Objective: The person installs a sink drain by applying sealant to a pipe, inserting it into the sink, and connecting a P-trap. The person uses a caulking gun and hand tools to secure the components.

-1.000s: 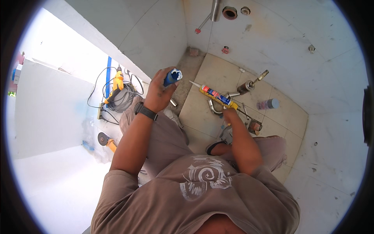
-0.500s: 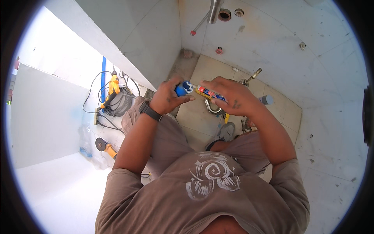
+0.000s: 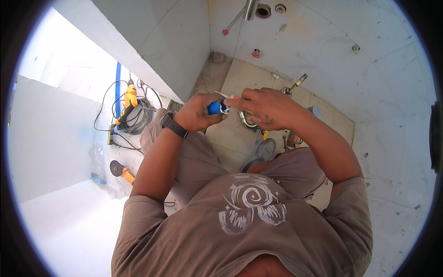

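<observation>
As a short blue tube (image 3: 214,108) is gripped in the left hand (image 3: 198,112), its fingers and thumb wrapped around the sides, the open end smeared with white paste (image 3: 226,110) is turned toward the right hand (image 3: 265,108). The right hand is held back up and loosely open, its index finger stretched to the tube's rim; nothing is seen in its grasp, and whether the rim is actually touched is hard to tell from this angle. The tube is held above the tiled floor (image 3: 228,138). A dark watch (image 3: 172,125) is worn on the left wrist. Just beyond the hands, a pale nozzle (image 3: 221,94) is glimpsed, while a curved chrome pipe (image 3: 244,120) is partly covered by the right hand. At left, a yellow drill (image 3: 128,101) is seen beside coiled grey cable (image 3: 142,119).
</observation>
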Demonstrator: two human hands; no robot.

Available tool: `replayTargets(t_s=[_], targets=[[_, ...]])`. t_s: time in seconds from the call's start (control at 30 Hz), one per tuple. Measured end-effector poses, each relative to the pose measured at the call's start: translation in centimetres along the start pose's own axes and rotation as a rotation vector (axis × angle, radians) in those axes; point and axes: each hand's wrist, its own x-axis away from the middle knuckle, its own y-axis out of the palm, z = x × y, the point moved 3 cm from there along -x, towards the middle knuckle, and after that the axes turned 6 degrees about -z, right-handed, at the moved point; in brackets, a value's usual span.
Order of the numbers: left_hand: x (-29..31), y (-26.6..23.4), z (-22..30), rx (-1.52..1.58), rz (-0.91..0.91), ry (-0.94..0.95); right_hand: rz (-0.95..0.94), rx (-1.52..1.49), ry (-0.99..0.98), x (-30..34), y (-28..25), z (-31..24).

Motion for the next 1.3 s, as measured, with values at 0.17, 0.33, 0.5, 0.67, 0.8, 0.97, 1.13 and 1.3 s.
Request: replayTargets(t_s=[0.17,0.33,0.5,0.67,0.8,0.97,1.13,1.3], targets=[[0.0,0.1,-0.1,-0.026,-0.038,-0.023,-0.057,0.018,0.009,-0.4,0.2,0.0],[-0.1,0.1,-0.3,-0.065,-0.048,-0.002,-0.094,0.031,0.01,-0.6,0.7,0.0],[0.0,0.5,-0.9,-0.081,-0.006,0.099,-0.159,-0.092,0.012,-0.5,1.4,0.2],[-0.3,0.5,-1.0,-0.093,0.034,0.222,-0.2,-0.25,0.04,-0.3,2.0,0.1],[-0.6,0.3,-0.9,-0.085,0.029,0.251,-0.254,-0.449,0.075,-0.2,2.2,-0.1],[-0.2,0.3,-0.5,-0.265,0.076,0.22,-0.309,-0.561,0.108,0.0,2.2,-0.6],[-0.2,0.3,-0.3,-0.314,0.132,0.209,-0.297,-0.681,0.101,0.0,2.5,-0.8],[-0.3,0.4,-0.7,-0.277,0.147,0.191,-0.256,-0.817,0.087,-0.1,2.8,-1.2]])
